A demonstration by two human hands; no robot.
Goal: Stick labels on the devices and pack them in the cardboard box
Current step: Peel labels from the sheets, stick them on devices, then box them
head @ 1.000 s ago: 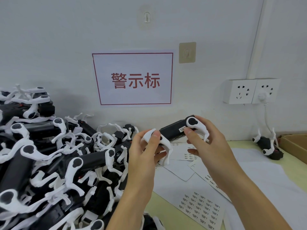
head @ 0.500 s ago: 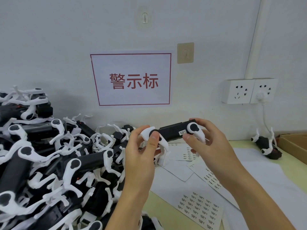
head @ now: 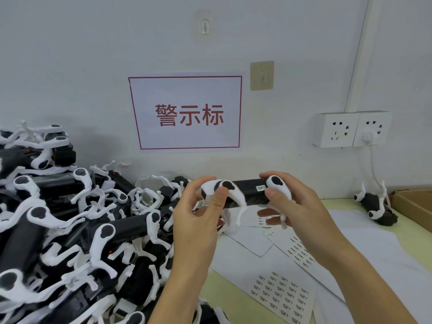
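Device held level between both hands, label side up.

The left hand (head: 198,220) grips one white end of the device (head: 245,191) and the right hand (head: 297,206) the other, likely to check the small label (head: 261,188) beside the right thumb; the cardboard box (head: 413,204) waits far right.

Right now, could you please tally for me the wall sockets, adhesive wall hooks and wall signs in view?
Wall sockets: 2, side by side
Adhesive wall hooks: 2, one clear, one yellowed
Wall signs: 1, red-bordered
Total: 5
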